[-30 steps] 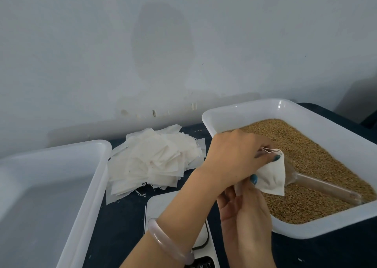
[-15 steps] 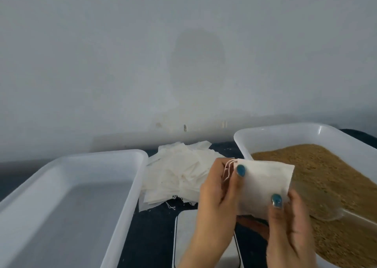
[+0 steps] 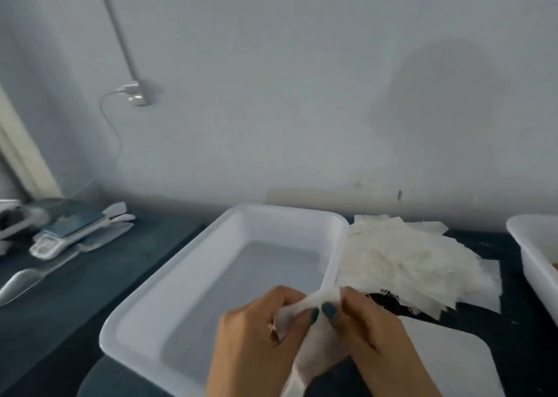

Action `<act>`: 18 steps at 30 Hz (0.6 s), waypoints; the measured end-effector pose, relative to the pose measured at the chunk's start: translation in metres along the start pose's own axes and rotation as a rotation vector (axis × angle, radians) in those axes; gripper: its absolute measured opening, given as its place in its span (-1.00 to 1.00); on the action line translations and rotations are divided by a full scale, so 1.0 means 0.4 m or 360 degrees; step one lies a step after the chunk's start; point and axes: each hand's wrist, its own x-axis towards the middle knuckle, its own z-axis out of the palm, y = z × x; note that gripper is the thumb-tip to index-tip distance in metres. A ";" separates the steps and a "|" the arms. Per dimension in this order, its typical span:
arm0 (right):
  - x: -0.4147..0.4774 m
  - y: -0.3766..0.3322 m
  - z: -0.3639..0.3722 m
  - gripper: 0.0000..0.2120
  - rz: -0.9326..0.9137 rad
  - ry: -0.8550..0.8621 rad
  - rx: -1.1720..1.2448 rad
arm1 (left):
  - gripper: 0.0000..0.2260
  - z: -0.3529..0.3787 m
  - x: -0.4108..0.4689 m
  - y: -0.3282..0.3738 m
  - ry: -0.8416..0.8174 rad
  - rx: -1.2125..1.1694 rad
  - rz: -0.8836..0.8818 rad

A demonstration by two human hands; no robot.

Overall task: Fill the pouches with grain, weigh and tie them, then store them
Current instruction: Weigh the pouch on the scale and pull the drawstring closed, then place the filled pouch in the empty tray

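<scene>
Pinching a white pouch (image 3: 305, 315) in curled fingers of left hand (image 3: 256, 345) and right hand (image 3: 380, 339), none yet stored in the tray (image 3: 332, 260) beside them, many flat pouches (image 3: 407, 260) piled beyond

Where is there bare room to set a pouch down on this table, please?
The floor of the white tray is bare, and so is the dark tabletop between that tray and the scale at the left. It is crowded right of the tray: the pile of empty pouches lies beside its rim, then the grain tray.

Dark table (image 3: 90, 291): tray (image 3: 287, 211), pouches (image 3: 407, 263), perhaps scale (image 3: 447, 354).
</scene>
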 end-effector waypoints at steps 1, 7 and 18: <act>0.034 -0.001 0.015 -0.63 -0.0060 -0.0115 -0.0093 | -0.82 -0.016 0.004 -0.024 0.0092 0.0040 -0.0044; 0.198 -0.081 0.182 -0.76 -0.0233 -0.0432 -0.0236 | -0.83 -0.126 0.031 -0.148 0.0236 0.0580 -0.0346; 0.262 -0.111 0.409 -0.75 0.0026 -0.0691 -0.0310 | -0.84 -0.201 0.063 -0.335 0.0080 0.0839 -0.0774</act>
